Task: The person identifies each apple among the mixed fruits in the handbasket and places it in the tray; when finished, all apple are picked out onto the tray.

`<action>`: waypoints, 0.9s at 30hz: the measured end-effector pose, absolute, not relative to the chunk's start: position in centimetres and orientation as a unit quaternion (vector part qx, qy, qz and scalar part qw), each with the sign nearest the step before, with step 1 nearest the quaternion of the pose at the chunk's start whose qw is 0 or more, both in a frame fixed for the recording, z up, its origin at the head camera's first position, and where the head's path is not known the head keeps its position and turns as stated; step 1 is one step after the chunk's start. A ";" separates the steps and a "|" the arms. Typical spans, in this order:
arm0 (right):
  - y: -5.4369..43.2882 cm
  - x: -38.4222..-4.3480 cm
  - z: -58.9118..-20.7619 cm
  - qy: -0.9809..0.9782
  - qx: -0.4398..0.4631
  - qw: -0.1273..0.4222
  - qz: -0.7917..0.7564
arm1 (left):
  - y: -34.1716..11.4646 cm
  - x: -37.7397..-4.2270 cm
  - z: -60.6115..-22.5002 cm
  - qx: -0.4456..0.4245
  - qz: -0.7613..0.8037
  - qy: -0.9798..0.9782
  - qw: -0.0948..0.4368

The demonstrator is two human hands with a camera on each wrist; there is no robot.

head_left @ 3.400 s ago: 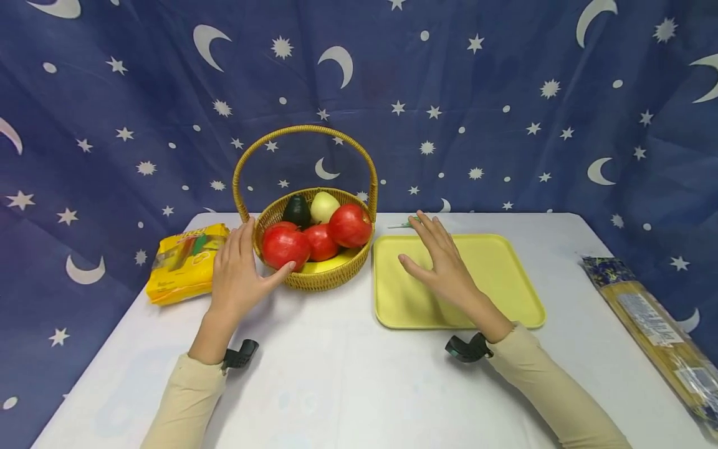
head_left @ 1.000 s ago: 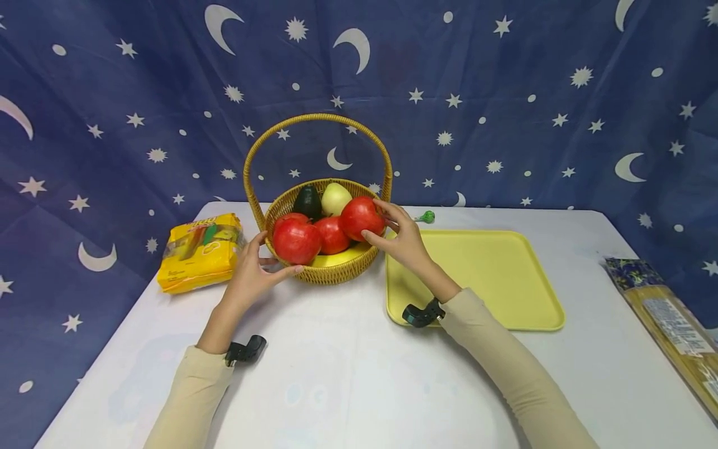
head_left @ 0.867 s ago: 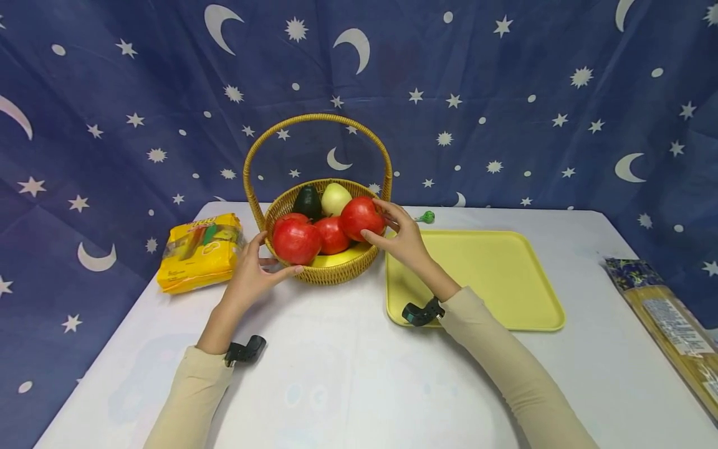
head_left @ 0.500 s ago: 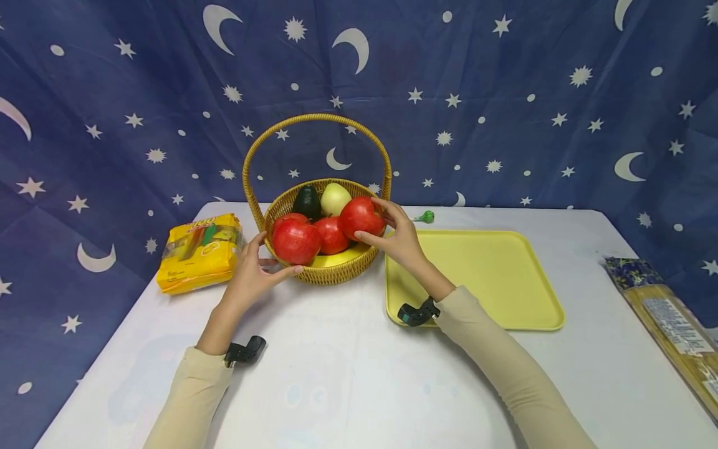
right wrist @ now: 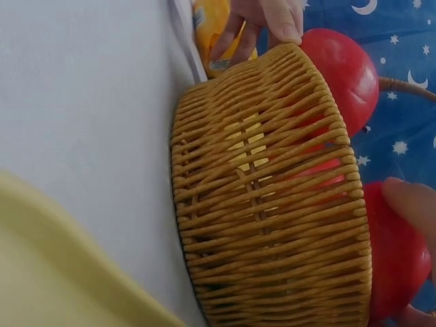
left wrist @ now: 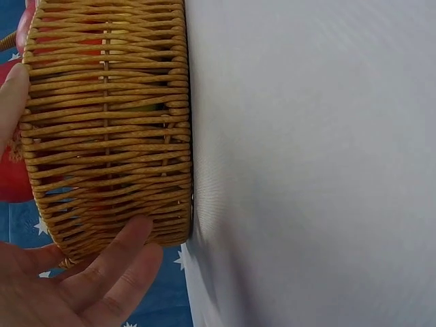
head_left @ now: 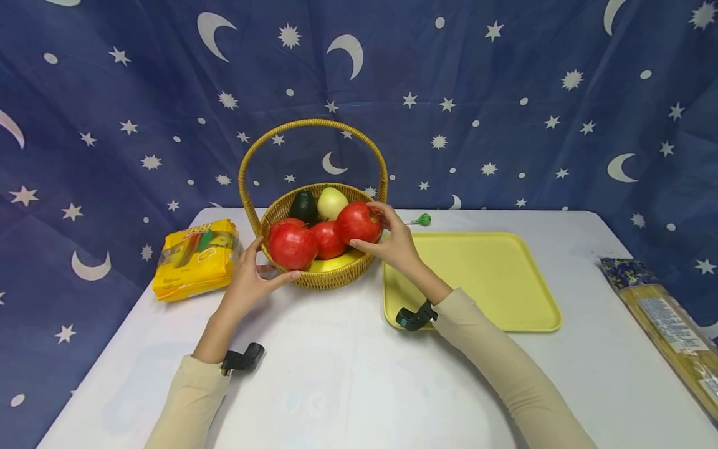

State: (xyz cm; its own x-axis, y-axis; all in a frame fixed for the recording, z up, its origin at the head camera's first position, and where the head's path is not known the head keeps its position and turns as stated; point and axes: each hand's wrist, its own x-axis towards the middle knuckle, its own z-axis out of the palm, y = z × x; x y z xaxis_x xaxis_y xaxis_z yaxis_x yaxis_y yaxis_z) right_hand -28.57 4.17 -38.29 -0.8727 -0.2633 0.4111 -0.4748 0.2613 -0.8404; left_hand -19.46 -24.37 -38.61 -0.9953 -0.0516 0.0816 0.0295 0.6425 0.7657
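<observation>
A wicker basket (head_left: 331, 279) with a tall hooped handle holds several red pomegranates, a dark avocado (head_left: 303, 207), a pale green fruit (head_left: 332, 203) and something yellow underneath. My right hand (head_left: 397, 246) grips the right-hand pomegranate (head_left: 357, 222), thumb in front and fingers behind its right side. At the basket's left, my left hand (head_left: 248, 284) holds the rim, its thumb at the front edge beside another pomegranate (head_left: 293, 246). In the left wrist view, left-hand fingers (left wrist: 112, 272) lie along the woven side. The right wrist view shows the right thumb (right wrist: 412, 204) on the red skin.
A yellow tray (head_left: 477, 280) lies right of the basket, under the right forearm. Behind it is a small green-headed item (head_left: 423, 219). A yellow package (head_left: 196, 259) sits at left, and a long clear packet (head_left: 662, 330) lies along the right edge. A starry curtain hangs behind.
Both hands have come in from hovering near the basket and tray: the left to the basket rim, the right onto the pomegranate. Over the last second the right thumb shifted slightly left across the fruit.
</observation>
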 end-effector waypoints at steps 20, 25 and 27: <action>4.2 -28.3 -37.8 -0.774 0.224 0.081 0.587 | -24.3 -19.4 -38.6 0.020 -0.427 -0.903 0.037; 3.9 -28.3 -37.8 -0.780 0.239 0.074 0.573 | -24.4 -19.5 -38.7 0.017 -0.426 -0.904 0.041; 3.7 -28.3 -37.8 -0.783 0.243 0.070 0.568 | -24.4 -19.5 -38.7 0.016 -0.426 -0.904 0.042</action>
State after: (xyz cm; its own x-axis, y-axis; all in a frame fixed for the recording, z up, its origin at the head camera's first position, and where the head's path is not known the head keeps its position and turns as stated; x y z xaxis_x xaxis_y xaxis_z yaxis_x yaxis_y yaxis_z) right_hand -28.34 3.72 -37.79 -0.8725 -0.3004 0.3853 -0.4597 0.2374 -0.8558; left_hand -19.50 -24.45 -38.72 -0.9959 -0.0644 0.0634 0.0079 0.6369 0.7709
